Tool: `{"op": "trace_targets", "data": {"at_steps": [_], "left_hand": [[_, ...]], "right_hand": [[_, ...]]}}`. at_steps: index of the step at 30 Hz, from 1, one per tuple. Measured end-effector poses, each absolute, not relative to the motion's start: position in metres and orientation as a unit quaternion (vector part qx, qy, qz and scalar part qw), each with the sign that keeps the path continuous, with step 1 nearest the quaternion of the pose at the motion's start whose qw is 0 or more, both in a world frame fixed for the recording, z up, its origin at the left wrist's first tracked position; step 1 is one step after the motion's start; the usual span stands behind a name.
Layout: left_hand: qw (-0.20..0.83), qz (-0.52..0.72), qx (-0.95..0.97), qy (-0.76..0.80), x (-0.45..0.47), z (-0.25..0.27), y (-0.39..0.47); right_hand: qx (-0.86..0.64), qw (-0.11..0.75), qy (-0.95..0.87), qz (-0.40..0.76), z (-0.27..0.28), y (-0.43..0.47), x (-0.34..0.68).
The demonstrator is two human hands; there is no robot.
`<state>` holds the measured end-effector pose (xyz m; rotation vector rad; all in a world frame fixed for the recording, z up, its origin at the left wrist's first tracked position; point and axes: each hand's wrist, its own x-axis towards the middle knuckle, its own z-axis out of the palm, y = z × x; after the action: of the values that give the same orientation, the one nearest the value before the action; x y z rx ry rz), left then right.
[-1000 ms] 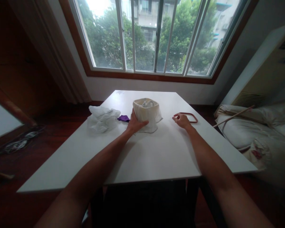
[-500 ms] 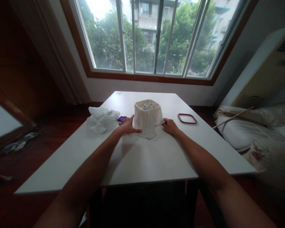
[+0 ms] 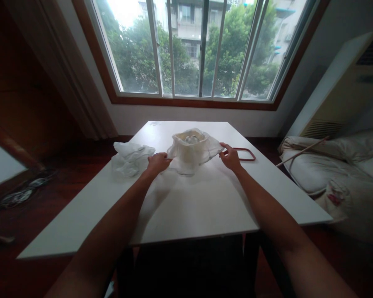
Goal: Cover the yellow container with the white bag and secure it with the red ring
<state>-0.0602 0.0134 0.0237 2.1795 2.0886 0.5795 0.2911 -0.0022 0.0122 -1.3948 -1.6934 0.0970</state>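
Observation:
A cream rounded-square bin stands upright on the white table, draped in a thin translucent plastic bag. Crumpled whitish material shows inside its opening. My left hand is closed in a pinch at the bag's left edge. On the other side, my right hand pinches the bag's edge and holds it stretched outward from the bin. Just behind that hand lies a reddish-brown rounded-square ring, partly covered by the fingers.
A crumpled clear plastic bag lies on the table's left side, close to my left hand. The white table narrows toward the window. Beyond its right edge is a pale cushioned seat with a thin stick across it.
Both hands have moved outward, and the bag over the bin is now spread wider, its right side raised. The small purple item by my left hand is no longer visible.

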Motion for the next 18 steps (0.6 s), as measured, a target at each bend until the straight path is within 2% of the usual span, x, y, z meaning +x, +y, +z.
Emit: {"op": "trace_targets", "data": {"at_steps": [5, 8, 10, 14, 18], "left_hand": [[0.096, 0.404, 0.640, 0.647, -0.069, 0.033, 0.016], [0.172, 0.555, 0.575, 0.576, -0.063, 0.040, 0.016], [0.179, 0.616, 0.560, 0.524, -0.056, 0.045, 0.013], [0.085, 0.635, 0.617, 0.458, -0.042, 0.053, -0.003], [0.006, 0.560, 0.731, 0.390, -0.022, 0.057, -0.030]], "right_hand": [[-0.500, 0.521, -0.691, -0.034, 0.018, -0.007, 0.287], [-0.451, 0.545, -0.704, -0.065, 0.024, -0.016, 0.278], [-0.418, 0.549, -0.720, -0.078, 0.029, -0.025, 0.268], [-0.370, 0.525, -0.761, -0.092, 0.037, -0.046, 0.245], [-0.333, 0.486, -0.806, -0.065, 0.039, -0.063, 0.223]]}}
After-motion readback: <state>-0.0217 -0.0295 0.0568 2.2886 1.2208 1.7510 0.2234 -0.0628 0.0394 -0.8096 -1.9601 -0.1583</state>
